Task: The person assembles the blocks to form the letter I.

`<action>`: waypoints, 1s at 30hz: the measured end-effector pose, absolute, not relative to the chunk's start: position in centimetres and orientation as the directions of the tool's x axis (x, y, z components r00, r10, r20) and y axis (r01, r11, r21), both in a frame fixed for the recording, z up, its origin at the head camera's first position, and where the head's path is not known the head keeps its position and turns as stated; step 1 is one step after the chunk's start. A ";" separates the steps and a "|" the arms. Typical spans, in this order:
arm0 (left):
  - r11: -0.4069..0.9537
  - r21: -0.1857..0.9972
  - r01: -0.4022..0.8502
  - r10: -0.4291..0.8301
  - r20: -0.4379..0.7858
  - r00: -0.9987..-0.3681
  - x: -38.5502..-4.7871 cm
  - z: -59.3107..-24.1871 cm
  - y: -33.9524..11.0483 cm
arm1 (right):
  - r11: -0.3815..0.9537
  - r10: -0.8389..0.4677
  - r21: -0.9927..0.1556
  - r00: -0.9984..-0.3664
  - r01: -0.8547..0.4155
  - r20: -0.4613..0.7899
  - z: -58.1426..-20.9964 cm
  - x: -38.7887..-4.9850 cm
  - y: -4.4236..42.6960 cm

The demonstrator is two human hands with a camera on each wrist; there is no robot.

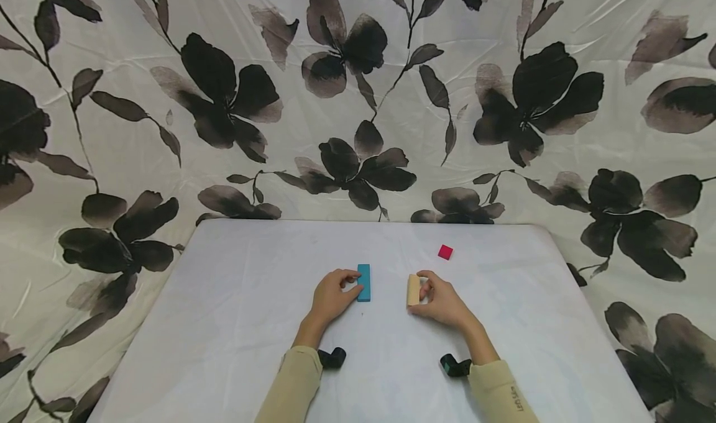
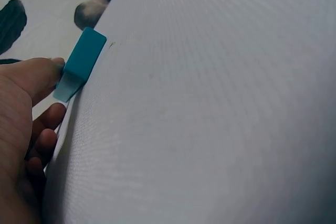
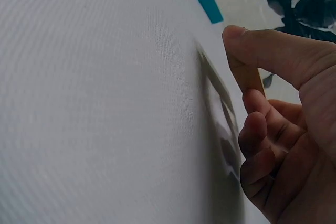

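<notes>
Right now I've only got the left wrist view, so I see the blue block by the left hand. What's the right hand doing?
Observer: The right hand holds the cream block between thumb and finger.
Operator: I catch just a bit of red at the top. Is anyone touching that?
Observer: No, the red block lies untouched on the white table.
Operator: Anything beside the right sleeve?
Observer: Yes, a small black device sits at the cuff end of the right sleeve.
</notes>
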State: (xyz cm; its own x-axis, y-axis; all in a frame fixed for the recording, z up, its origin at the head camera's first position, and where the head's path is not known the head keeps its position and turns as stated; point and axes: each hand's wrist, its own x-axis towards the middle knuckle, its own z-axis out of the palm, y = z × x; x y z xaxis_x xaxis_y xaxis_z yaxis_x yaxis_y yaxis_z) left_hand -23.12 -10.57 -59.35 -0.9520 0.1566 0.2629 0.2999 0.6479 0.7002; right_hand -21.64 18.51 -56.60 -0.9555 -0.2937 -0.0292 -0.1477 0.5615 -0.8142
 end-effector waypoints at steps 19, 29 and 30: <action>0.666 0.695 0.270 0.153 0.228 -0.962 -23.4 -59.6 -10.6 | 0.569 -0.344 -0.801 -0.939 -0.185 -0.028 -56.3 -20.5 15.2; 0.679 0.684 0.267 0.153 0.224 -0.963 -23.3 -59.5 -10.6 | 0.569 -0.385 -0.789 -0.923 -0.231 -0.007 -56.7 -20.1 14.0; 0.680 0.683 0.267 0.152 0.224 -0.963 -23.3 -59.5 -10.5 | 0.572 -0.384 -0.787 -0.923 -0.231 -0.008 -56.8 -20.0 13.9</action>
